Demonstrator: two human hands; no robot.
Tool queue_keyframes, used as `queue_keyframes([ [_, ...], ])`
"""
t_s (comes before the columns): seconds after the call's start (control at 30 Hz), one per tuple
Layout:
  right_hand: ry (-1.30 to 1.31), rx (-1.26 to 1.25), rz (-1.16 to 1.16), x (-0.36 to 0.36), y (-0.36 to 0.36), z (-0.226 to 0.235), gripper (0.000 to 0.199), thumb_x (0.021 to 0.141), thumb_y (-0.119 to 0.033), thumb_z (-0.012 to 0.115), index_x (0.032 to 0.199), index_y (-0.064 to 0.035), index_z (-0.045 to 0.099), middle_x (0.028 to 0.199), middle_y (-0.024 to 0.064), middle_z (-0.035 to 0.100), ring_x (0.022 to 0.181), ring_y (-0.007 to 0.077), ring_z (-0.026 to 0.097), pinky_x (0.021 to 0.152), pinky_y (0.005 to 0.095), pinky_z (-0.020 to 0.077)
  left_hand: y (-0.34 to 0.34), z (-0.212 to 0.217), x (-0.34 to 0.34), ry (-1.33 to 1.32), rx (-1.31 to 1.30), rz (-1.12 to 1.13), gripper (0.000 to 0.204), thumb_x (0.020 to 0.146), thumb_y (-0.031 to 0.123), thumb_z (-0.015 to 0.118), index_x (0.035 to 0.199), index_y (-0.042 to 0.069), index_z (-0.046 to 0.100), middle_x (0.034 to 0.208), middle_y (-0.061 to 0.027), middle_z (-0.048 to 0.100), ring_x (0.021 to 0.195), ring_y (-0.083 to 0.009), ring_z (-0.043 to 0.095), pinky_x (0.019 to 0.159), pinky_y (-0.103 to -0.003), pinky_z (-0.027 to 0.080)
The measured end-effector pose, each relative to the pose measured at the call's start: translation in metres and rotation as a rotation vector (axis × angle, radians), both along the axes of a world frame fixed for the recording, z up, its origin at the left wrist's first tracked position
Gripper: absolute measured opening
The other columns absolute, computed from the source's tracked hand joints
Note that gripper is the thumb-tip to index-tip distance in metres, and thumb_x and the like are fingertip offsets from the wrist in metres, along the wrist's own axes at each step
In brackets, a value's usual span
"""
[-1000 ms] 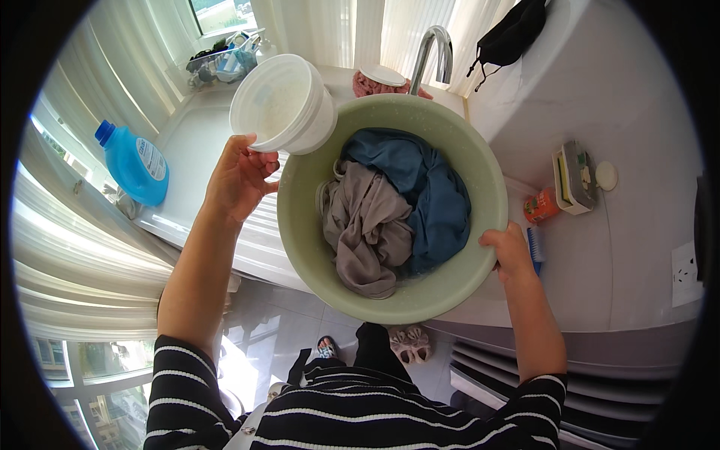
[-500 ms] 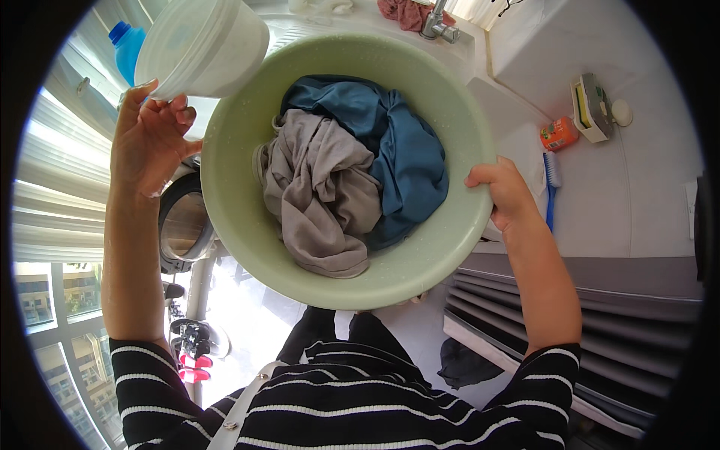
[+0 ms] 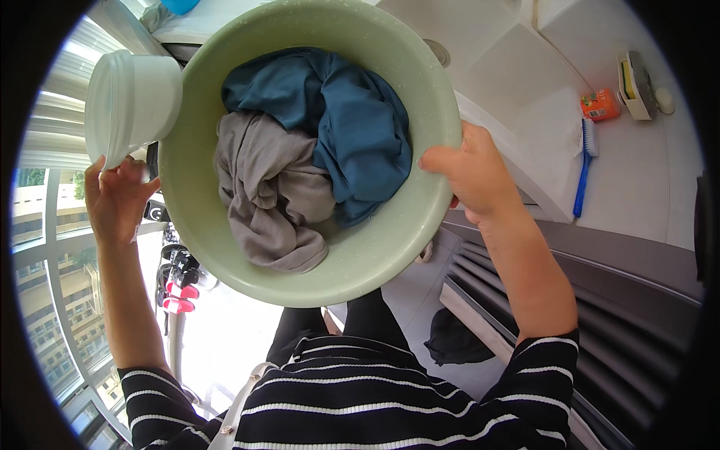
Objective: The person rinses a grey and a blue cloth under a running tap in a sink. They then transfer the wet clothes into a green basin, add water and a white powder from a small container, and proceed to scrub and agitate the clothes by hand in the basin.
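Two hands carry a pale green wash basin (image 3: pixel 360 262) at chest height, one on each side of its rim. The right hand (image 3: pixel 469 169) is closed on the rim, thumb lying over the inner lip and the other fingers hidden beneath the basin's outer wall. The left hand (image 3: pixel 116 199) is on the opposite side, its fingers curled up against the base of a white plastic tub (image 3: pixel 129 105) that leans on the basin's outer wall; whether those fingers also grip the basin's rim cannot be told, since the tub and basin hide them.

Inside the basin, between the two hands, a crumpled grey garment (image 3: pixel 270 202) lies on the side nearer the left fingers, and a dark teal garment (image 3: pixel 337 127) lies over it toward the right thumb, its edge just short of the thumb tip.

Beyond the right knuckles a white counter (image 3: pixel 637 195) runs out, with a blue-handled scrub brush (image 3: pixel 583 169) lying on it, a small orange packet (image 3: pixel 600 105) past the brush head, and a white soap holder (image 3: pixel 636 75) farther out still. All three are well apart from the basin's rim. A blue bottle (image 3: pixel 178 6) shows cut off at the upper edge, beyond the tub.

Below the left wrist the floor is bright, with a stand bearing red and black pieces (image 3: pixel 176 289). Under the right forearm grey slatted panels (image 3: pixel 600 330) run close alongside.
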State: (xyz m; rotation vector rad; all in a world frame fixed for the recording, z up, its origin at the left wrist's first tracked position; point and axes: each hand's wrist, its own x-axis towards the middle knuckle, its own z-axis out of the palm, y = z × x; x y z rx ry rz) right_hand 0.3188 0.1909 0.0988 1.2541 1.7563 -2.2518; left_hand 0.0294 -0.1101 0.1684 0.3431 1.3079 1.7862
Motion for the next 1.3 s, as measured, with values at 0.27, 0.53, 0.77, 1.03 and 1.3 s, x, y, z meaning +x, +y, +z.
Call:
queue_keyframes([
  [0.27, -0.006, -0.14, -0.072, 0.015, -0.019, -0.081, 0.035, 0.065, -0.003, 0.056, 0.099, 0.0067, 0.056, 0.077, 0.0122, 0.059, 0.059, 0.0182, 0.056, 0.043, 0.0307, 0.042, 0.014, -0.032, 0.007, -0.04, -0.18, 0.172, 0.025, 0.09, 0.031, 0.049, 0.083, 0.009, 0.056, 0.071, -0.002, 0.054, 0.076, -0.0155, 0.049, 0.083, -0.052, 0.041],
  [0.53, -0.014, -0.271, -0.195, 0.04, -0.057, -0.13, 0.023, 0.067, -0.004, 0.055, 0.088, 0.003, 0.057, 0.065, 0.0078, 0.055, 0.048, 0.0141, 0.05, 0.037, 0.0275, 0.0338, 0.008, -0.076, 0.002, -0.077, -0.253, 0.09, 0.025, 0.088, 0.031, 0.05, 0.08, 0.009, 0.058, 0.07, -0.002, 0.057, 0.074, -0.017, 0.052, 0.081, -0.052, 0.043],
  [0.77, 0.032, -0.272, -0.25, 0.021, -0.091, -0.174, 0.027, 0.065, -0.008, 0.056, 0.09, 0.0009, 0.058, 0.071, 0.009, 0.059, 0.054, 0.0165, 0.054, 0.039, 0.0285, 0.0335, 0.008, -0.087, -0.025, 0.11, -0.322, 0.048, 0.025, 0.087, 0.031, 0.051, 0.099, 0.01, 0.058, 0.073, -0.0025, 0.06, 0.075, -0.015, 0.055, 0.08, -0.049, 0.045],
  [1.03, 0.136, -0.086, -0.395, 0.0, -0.118, -0.179, 0.028, 0.065, -0.002, 0.055, 0.093, 0.0029, 0.059, 0.069, 0.0076, 0.058, 0.051, 0.0144, 0.052, 0.038, 0.029, 0.0352, -0.024, -0.122, -0.052, 0.212, -0.107, -0.028, 0.053, 0.081, 0.027, 0.054, 0.126, 0.002, 0.042, 0.112, -0.0129, 0.058, 0.09, -0.0232, 0.061, 0.072, -0.036, 0.048],
  [1.3, 0.108, 0.212, -0.406, -0.006, -0.121, -0.189, 0.034, 0.062, -0.002, 0.056, 0.096, 0.0041, 0.06, 0.075, 0.0101, 0.06, 0.059, 0.0174, 0.056, 0.048, 0.0305, 0.0419, -0.049, -0.165, -0.05, 0.084, 0.047, -0.04, 0.032, 0.078, 0.024, 0.055, 0.105, 0.007, 0.056, 0.08, -0.0037, 0.063, 0.069, -0.0132, 0.058, 0.075, -0.041, 0.048],
])
